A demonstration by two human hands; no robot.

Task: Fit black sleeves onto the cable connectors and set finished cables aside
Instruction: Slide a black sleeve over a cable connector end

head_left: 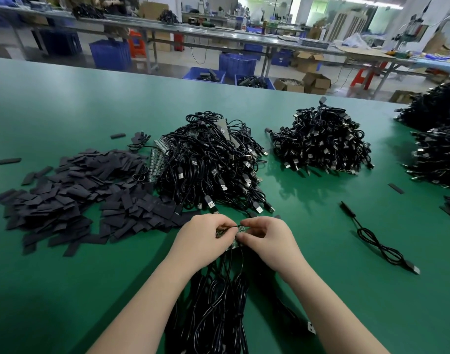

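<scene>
1. Both hands meet near the middle of the bench's near edge, over the green bench top (65, 290).
2. The left hand (206, 238) has its fingers curled, pinching a strip of small green circuit-board connectors (227, 232) from the left side.
3. The right hand (266, 237) pinches the same strip from the right, fingertips bent in and nearly touching those of the left hand.
4. From the strip a bundle of black cables (218, 307) hangs back toward the person, lying on the bench between the two forearms; a silver USB plug (311, 327) shows at its right side.
5. The heap of black sleeves (73, 192), flat rectangular pieces, spreads over the left part of the bench, reaching almost to the left hand. A few loose sleeves lie apart from it toward the left edge.
6. Just beyond the hands sits a large pile of USB cables (211, 162), with more connector strips (156, 159) showing at its left side, touching the sleeve heap.
7. A second pile of cables (323, 144) stands farther right and toward the far edge, apart from the first.
8. More heaped cables (438, 139) lie at the right edge of the bench.
9. One single cable with a sleeve on its connector (377, 238) lies alone to the right of the hands, well apart from the piles, and one stray sleeve (396, 188) lies beyond it.
10. Behind the bench run long work tables, with blue crates (238, 65) and cardboard boxes (313, 83) on the floor.
</scene>
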